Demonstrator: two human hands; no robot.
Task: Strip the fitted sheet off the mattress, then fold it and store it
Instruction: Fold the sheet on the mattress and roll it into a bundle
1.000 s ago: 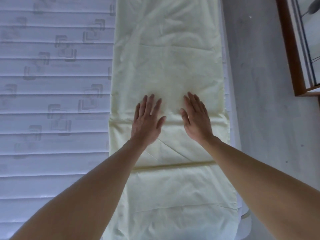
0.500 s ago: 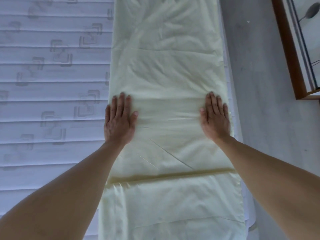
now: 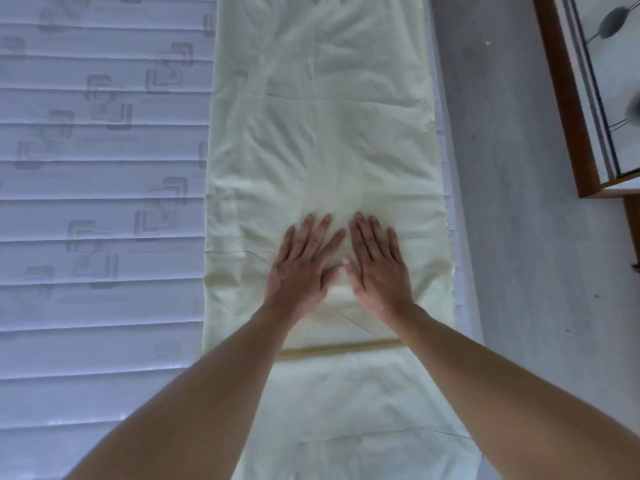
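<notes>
The pale yellow fitted sheet (image 3: pixel 322 133) lies folded into a long narrow strip along the right side of the bare white quilted mattress (image 3: pixel 100 202). My left hand (image 3: pixel 303 268) and my right hand (image 3: pixel 377 265) press flat on the middle of the strip, side by side, fingers straight, thumbs almost touching. A darker elastic hem band (image 3: pixel 339 348) crosses the strip just below my wrists. Small creases fan out above my fingers.
Grey floor (image 3: pixel 519 237) runs along the mattress's right edge. A wood-framed piece of furniture with a glass or mirrored panel (image 3: pixel 568 109) stands at the upper right. The bare mattress stretches away to the left.
Half a second ago my hands were apart at the strip's left and right edges. Both have come back together at the centre of the sheet.
</notes>
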